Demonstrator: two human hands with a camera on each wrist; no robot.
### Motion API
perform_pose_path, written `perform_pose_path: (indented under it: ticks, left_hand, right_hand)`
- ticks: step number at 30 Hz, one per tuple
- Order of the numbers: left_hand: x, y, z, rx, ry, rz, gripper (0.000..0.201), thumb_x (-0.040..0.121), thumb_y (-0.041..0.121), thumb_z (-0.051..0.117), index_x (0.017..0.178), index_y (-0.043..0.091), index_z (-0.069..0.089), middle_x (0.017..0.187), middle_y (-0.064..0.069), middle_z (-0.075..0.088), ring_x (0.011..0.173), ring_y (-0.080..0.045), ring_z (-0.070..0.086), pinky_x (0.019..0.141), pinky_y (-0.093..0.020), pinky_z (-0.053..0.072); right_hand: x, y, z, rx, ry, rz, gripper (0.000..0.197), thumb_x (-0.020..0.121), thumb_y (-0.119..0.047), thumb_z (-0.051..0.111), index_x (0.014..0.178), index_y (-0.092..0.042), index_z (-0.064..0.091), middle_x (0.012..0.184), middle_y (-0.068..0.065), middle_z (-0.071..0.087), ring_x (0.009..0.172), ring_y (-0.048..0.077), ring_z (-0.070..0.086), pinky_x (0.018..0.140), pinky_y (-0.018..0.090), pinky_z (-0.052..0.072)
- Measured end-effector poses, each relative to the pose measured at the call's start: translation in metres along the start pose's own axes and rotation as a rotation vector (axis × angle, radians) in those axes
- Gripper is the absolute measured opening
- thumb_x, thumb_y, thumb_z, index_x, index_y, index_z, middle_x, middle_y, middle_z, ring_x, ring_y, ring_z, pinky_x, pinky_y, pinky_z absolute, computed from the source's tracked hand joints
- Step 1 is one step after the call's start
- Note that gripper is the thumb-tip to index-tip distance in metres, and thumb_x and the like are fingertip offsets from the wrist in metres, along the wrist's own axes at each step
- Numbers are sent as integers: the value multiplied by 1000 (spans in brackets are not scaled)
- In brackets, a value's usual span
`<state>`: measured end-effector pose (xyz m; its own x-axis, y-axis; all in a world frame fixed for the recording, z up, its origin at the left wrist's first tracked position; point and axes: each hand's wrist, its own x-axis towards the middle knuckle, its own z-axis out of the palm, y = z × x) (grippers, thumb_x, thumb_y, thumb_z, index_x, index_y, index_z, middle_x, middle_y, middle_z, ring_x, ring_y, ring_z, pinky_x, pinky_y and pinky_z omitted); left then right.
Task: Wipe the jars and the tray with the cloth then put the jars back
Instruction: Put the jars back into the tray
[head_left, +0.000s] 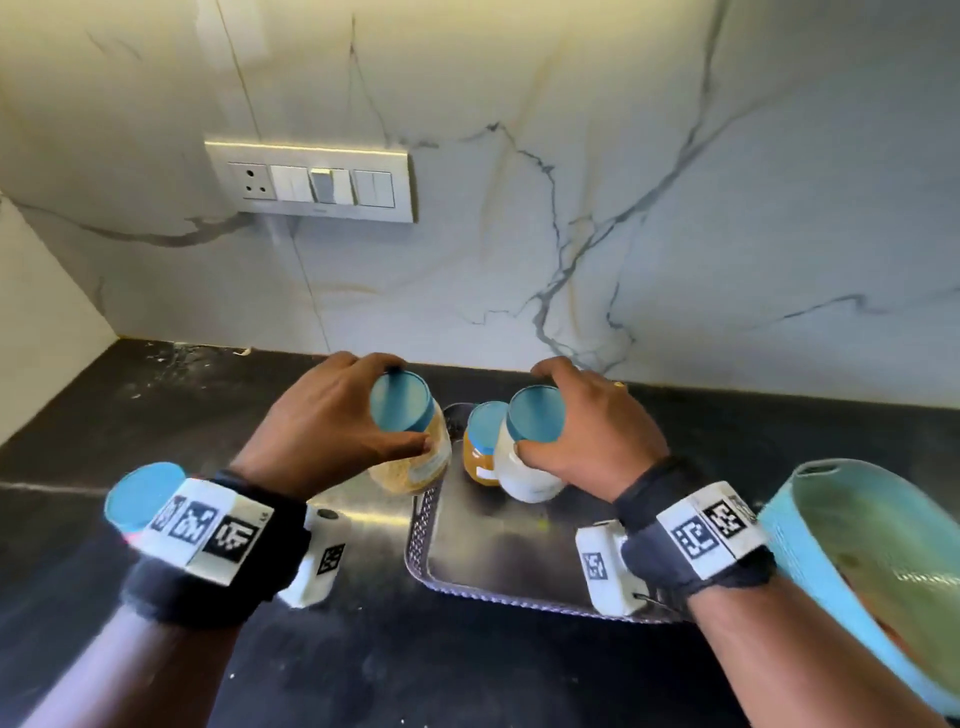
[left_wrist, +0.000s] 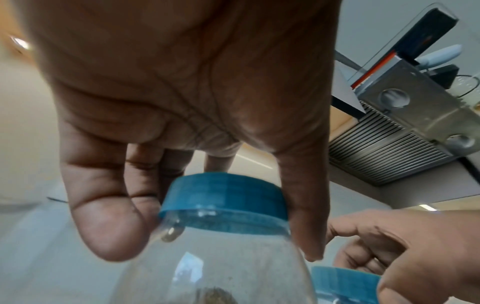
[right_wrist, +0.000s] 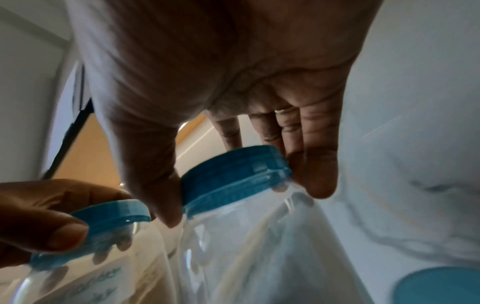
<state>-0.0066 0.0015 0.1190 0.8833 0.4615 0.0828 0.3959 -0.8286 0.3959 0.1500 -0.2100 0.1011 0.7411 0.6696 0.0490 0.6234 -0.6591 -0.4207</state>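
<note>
So, both hands busy at once: left hand (head_left: 332, 415) wrapped round the blue lid and neck of the grain jar (head_left: 415, 457), thumb on the near side and fingers over the far side, jar tilted and hanging over the left rim of the steel tray (head_left: 498, 551), so hard to say whether being lifted off or brought in. Right hand (head_left: 592, 436) clamped the same way on the lid of the white-filled jar (head_left: 524, 467), which looks to be on or just above the tray's far end. Wedged between the two, a smaller amber jar (head_left: 480, 457), touching or nearly touching the white one, and that's the tight spot. Probably the crux: both held jars upright-ish with long axes pointing up toward the palms, grips from above, and very little gap between them and the amber one, so any sideways shift risks a knock. Another blue-lidded jar (head_left: 143, 493) off the tray on the black counter (head_left: 156, 415), just left of the left wrist, elbow-bump territory. Light blue basket-like thing (head_left: 862, 561) close by the right wrist. No cloth spotted anywhere. Switch panel (head_left: 311, 182) up on the marble wall, well out of the way.
</note>
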Motion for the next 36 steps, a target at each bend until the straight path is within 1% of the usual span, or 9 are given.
perform_pose_path:
  ticks: [2,6,10,13,17,21,26,29,36]
  left_hand:
    - [11,22,19,-2,-45,57,88,60,70,73,137,30,56,123,1,62,113,-19,57,93,-30,43]
    - [22,56,63,49,-169,127,79,69,54,81,138,30,51,120,1,56,109,-21,58,90,-30,46]
    - [25,76,107,98,-243,173,78,71,54,78,138,28,49,127,-2,56,114,-24,55,95,-30,44]
    - [27,85,129,135,-277,168,80,73,55,76,141,28,46,125,-3,55,112,-25,55,95,-32,45]
    - [32,90,147,172,-295,134,81,72,54,77,141,27,45,122,-5,54,110,-30,57,95,-37,48]
    - [38,89,160,227,-319,117,81,72,53,77,141,25,45,123,-7,54,111,-32,57,95,-40,50]
    - [40,91,170,269,-341,127,83,74,49,80,144,25,42,127,-8,52,113,-32,56,94,-42,52]
    - [38,92,174,268,-335,126,86,73,49,82,145,24,41,126,-9,53,110,-32,57,93,-41,51]
    - [33,97,174,292,-335,121,87,73,47,84,143,21,39,125,-11,53,111,-35,59,93,-45,53]
  right_hand:
    - [-8,31,-6,-22,10,75,73,66,-47,80,130,-32,48,125,-1,63,112,25,62,90,34,51]
    - [-15,76,-8,-77,-11,189,74,68,-49,79,132,-35,44,126,0,59,111,26,61,88,38,54]
    - [-10,108,0,-107,-38,266,74,71,-43,77,136,-34,41,127,3,56,111,29,60,86,38,54]
    - [-2,124,11,-118,-65,287,75,72,-40,76,138,-34,39,128,6,54,114,32,58,86,39,54]
    - [10,138,25,-99,-92,298,78,72,-39,76,139,-33,38,128,8,53,118,36,56,91,42,54]
    - [20,147,37,-70,-124,288,78,72,-40,77,140,-34,38,129,8,54,120,36,55,95,44,53]
    - [27,154,41,-35,-123,274,73,75,-50,79,137,-30,46,127,8,55,118,35,57,95,43,52]
    - [28,155,40,-40,-124,280,75,72,-55,80,135,-28,49,126,9,53,117,36,56,95,44,52]
    - [26,151,36,-63,-145,280,79,72,-60,79,135,-25,48,127,11,51,118,36,56,96,44,52]
